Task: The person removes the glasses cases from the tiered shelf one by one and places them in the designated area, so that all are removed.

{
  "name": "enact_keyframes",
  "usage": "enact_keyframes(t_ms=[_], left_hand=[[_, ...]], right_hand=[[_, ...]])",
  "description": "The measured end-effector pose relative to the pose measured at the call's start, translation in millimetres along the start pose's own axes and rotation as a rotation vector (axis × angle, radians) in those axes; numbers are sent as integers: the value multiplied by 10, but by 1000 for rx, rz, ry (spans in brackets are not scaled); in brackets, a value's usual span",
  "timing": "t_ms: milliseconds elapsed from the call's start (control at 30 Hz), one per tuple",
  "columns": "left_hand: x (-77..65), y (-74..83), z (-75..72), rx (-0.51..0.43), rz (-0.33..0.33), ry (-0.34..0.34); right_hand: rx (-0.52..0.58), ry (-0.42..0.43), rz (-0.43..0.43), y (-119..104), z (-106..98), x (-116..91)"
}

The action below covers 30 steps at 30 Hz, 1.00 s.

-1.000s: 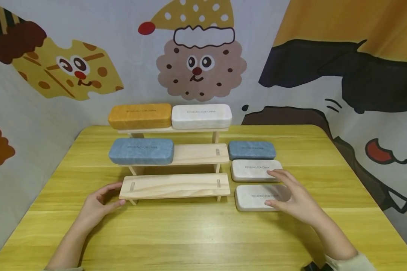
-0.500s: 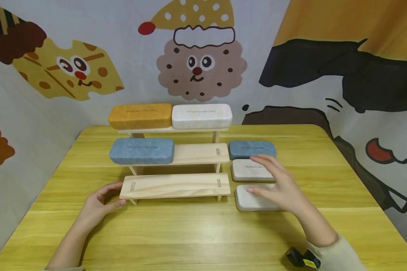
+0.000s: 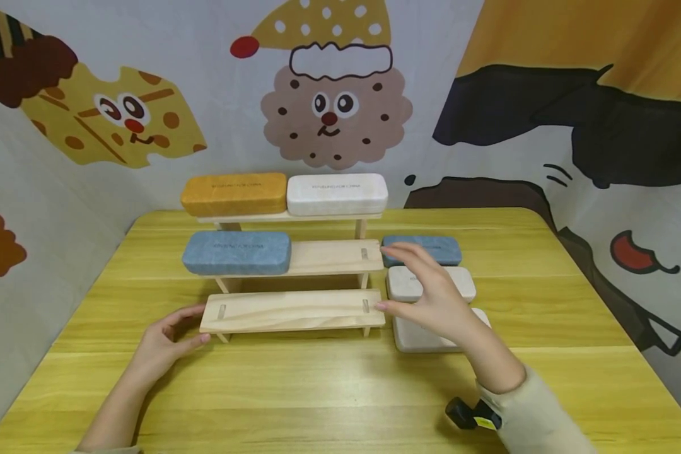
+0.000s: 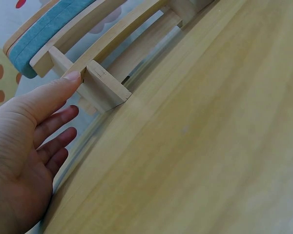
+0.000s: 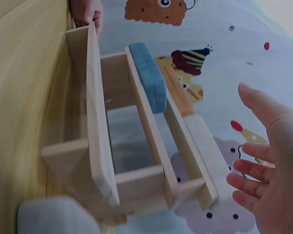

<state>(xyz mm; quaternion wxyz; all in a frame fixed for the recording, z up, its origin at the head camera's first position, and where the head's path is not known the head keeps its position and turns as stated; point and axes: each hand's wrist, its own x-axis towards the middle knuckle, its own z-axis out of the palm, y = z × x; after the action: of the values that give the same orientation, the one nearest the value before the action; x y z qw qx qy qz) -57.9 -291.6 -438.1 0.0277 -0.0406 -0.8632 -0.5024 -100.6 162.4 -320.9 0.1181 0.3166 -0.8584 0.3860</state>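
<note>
Right hand (image 3: 439,306) shifting left past lower white case (image 3: 420,339), now reaching wooden stand's (image 3: 295,310) right end, centre frame; grip wide, holding nothing. Left hand (image 3: 161,347) spreading wide at left end. Stand apparently getting attention, case staying unheld, right of centre.

Table (image 3: 318,403): yellow, wood-grained, far corners rounded.
Backdrop (image 3: 204,38): white, cartoon-printed, behind the far edge and along both sides.
Cheese (image 3: 99,116): yellow print beyond the far left corner.
Cookie (image 3: 340,142): pinkish-brown print, spotted hat (image 3: 323,28), above the far edge's middle.
Big figure (image 3: 505,107): black, white, orange, beyond the far right corner.
Light: pale sheen (image 3: 356,394) toward the near edge.
</note>
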Motion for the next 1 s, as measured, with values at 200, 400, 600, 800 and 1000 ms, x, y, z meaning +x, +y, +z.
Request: enact_keyframes(t_ms=[200, 400, 600, 800, 1000], left_hand=[[1, -2, -1, -7, 2, -1], [-3, 4, -8, -13, 8, 0], [-2, -2, -5, -1, 18, 8], [0, -11, 2, -1, 15, 5], [1, -10, -6, -11, 18, 5]], right_hand=[[38, -4, -43, -103, 107, 156], [59, -16, -70, -194, 224, 306], [45, -17, -115, -274, 373, 457], [34, -52, -93, -362, 509, 575], [51, -92, -49, -429, 616, 680]])
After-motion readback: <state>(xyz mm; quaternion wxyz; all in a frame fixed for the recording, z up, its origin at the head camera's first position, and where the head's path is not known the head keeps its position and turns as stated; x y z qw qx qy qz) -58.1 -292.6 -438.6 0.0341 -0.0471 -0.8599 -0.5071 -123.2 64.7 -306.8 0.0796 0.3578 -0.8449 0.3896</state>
